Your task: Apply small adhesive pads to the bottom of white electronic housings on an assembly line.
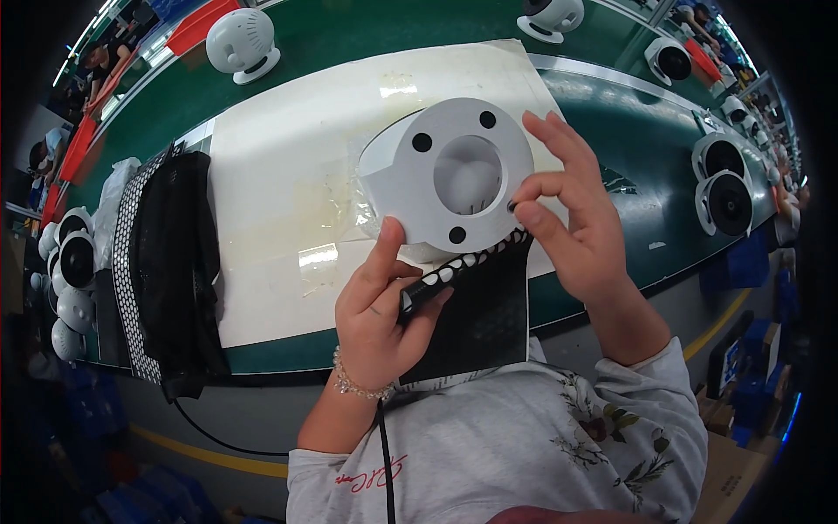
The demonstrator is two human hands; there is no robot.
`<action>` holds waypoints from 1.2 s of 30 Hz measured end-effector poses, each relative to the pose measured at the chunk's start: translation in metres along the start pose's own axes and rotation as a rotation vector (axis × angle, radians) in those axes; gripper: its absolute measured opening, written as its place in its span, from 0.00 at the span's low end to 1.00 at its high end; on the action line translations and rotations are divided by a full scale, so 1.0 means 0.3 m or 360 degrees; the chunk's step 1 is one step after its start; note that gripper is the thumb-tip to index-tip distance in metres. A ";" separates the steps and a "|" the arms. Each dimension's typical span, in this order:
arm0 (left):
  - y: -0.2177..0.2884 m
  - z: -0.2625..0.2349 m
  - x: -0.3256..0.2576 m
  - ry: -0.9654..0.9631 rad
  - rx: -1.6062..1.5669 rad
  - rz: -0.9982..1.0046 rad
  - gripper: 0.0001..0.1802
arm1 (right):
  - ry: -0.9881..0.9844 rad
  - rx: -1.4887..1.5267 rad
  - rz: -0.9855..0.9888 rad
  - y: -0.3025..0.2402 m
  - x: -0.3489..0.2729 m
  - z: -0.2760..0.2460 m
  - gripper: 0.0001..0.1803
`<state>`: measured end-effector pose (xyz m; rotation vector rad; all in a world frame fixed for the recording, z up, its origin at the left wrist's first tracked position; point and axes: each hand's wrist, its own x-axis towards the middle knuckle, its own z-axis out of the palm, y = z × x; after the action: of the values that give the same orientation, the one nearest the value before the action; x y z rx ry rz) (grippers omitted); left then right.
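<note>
A white round fan-like device lies in front of me with its ring-shaped base facing up. Three black round pads are stuck on the ring, one of them the lower pad. My left hand is closed on a black sheet of round pads with white round gaps, and one raised finger rests at the ring's lower left edge. Between the thumb and index finger of my right hand is a small black pad, at the ring's lower right.
Under the device is a worn cream board on the green bench. Black mesh fabric lies to the left, with several white units beyond it. Two fan units stand at the right. A white unit stands behind the board.
</note>
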<state>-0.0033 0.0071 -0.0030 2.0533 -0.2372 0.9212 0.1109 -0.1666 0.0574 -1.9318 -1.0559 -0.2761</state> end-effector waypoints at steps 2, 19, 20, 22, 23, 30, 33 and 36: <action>-0.001 0.003 0.000 0.0007 -0.0007 -0.0001 0.14 | -0.0025 -0.0037 0.0004 -0.003 -0.008 -0.003 0.04; -0.004 0.002 -0.009 -0.0015 -0.0023 -0.0016 0.17 | -0.0110 -0.0774 -0.0705 -0.015 0.219 -0.053 0.27; -0.002 -0.004 -0.008 -0.0055 -0.0022 -0.0052 0.16 | -0.0178 -0.0701 -0.0716 -0.039 0.255 -0.030 0.22; -0.009 -0.007 -0.019 -0.0022 -0.0036 -0.0028 0.15 | -0.0545 -0.0457 -0.0629 -0.024 0.334 -0.035 0.20; -0.011 -0.010 -0.023 -0.0004 -0.0072 -0.0008 0.14 | -0.0915 -0.0222 -0.0510 -0.013 0.372 -0.039 0.18; -0.012 -0.053 -0.036 -0.0099 -0.0106 -0.0001 0.13 | -0.0543 0.0665 0.0545 0.289 0.675 -0.032 0.13; -0.009 -0.062 -0.030 -0.0139 -0.0114 -0.0005 0.11 | -0.0101 -0.0364 0.0096 0.453 0.742 0.087 0.12; 0.004 -0.059 -0.034 -0.0142 -0.0139 -0.0097 0.15 | -0.0033 -0.1260 -0.0227 0.673 0.667 0.179 0.12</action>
<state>-0.0203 0.0184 -0.0028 2.0119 -0.2568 0.7702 0.3765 -0.0596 0.0159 -2.5477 -1.2071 -0.8577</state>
